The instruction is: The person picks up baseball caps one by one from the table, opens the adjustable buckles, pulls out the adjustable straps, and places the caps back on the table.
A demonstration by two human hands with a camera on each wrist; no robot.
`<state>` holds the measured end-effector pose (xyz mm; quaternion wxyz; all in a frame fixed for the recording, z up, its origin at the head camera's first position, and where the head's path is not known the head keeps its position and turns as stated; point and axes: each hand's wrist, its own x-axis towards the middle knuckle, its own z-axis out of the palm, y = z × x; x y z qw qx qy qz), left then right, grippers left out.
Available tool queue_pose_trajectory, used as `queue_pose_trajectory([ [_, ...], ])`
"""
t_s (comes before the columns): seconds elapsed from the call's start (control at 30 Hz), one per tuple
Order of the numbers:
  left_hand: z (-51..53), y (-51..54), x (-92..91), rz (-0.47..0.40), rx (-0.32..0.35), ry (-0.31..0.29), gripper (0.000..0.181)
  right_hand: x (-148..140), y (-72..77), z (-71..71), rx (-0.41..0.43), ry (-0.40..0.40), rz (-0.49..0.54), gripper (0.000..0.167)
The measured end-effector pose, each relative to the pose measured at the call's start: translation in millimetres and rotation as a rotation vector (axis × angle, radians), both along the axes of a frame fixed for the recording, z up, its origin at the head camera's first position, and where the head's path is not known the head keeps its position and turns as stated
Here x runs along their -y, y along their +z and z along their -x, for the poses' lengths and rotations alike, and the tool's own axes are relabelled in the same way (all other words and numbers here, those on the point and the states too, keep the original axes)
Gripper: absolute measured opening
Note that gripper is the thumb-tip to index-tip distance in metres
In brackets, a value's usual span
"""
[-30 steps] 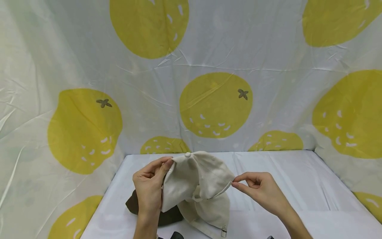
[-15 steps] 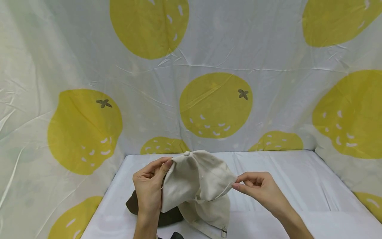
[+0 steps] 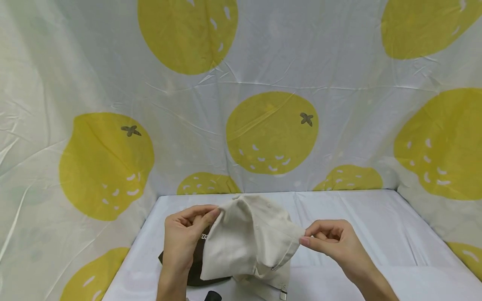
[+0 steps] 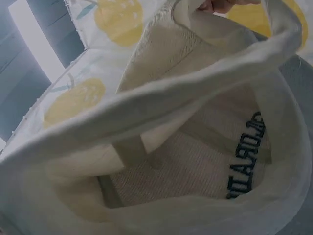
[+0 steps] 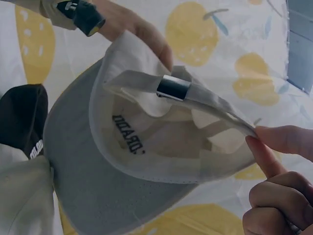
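Note:
A beige baseball cap is stretched between my hands above the white table. My left hand pinches its left edge between thumb and fingers. On the opposite side, my right hand pinches the rim between thumb and index finger. In the right wrist view the cap's open underside shows, with a grey-looking brim, a metal strap buckle and dark stitched lettering inside. The left wrist view looks into the crown, where the lettering appears again; fingertips touch the far rim.
A dark brown cap lies on the table behind my left hand. Under the held cap lies another beige cap, largely covered. A black object pokes in at the bottom edge. A lemon-print curtain encloses the table.
The held cap has dropped a little and tilted, covering more of the beige cap below. My right hand has shifted slightly right and down; the left has lowered a bit.

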<state>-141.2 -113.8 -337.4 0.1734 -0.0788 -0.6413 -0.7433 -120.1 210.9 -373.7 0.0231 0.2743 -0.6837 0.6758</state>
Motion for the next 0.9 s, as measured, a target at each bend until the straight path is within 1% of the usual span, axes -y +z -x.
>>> queue_pose_trajectory([
  [0.07, -4.9, 2.7, 3.8, 0.029, 0.004, -0.001, 0.014, -1, 1.6, -4.1, -0.013, 0.007, 0.035, 0.027],
  [0.13, -10.4, 6.2, 6.7, 0.059, 0.018, 0.010, 0.014, -2, 3.8, -8.9, -0.022, 0.020, 0.068, 0.033],
  [0.17, -13.3, 8.0, 7.4, 0.072, 0.026, 0.013, 0.014, -3, 3.9, -11.1, -0.035, 0.028, 0.083, 0.034],
  [0.27, -20.1, 12.5, 8.1, 0.121, 0.056, 0.015, 0.014, -5, 5.3, -18.7, -0.036, 0.034, 0.106, 0.038],
  [0.37, -23.5, 14.2, 7.9, 0.165, 0.073, -0.010, 0.014, -6, 5.6, -24.6, -0.041, 0.032, 0.120, 0.041],
  [0.4, -24.3, 14.3, 8.0, 0.181, 0.082, -0.016, 0.014, -7, 5.9, -26.8, -0.027, 0.028, 0.129, 0.042],
  [0.57, -25.6, 13.4, 9.9, 0.296, 0.118, -0.080, 0.012, -10, 4.9, -35.3, -0.001, -0.001, 0.175, 0.048],
  [0.73, -24.8, 9.9, 12.5, 0.439, 0.132, -0.169, 0.010, -12, 2.8, -41.5, 0.018, -0.030, 0.200, 0.052],
  [0.8, -23.2, 7.5, 12.6, 0.495, 0.134, -0.207, 0.010, -10, 2.5, -43.6, 0.022, -0.043, 0.214, 0.053],
  [0.9, -18.1, 3.8, 10.3, 0.542, 0.135, -0.248, 0.007, -6, 3.4, -45.9, 0.017, -0.067, 0.235, 0.052],
])
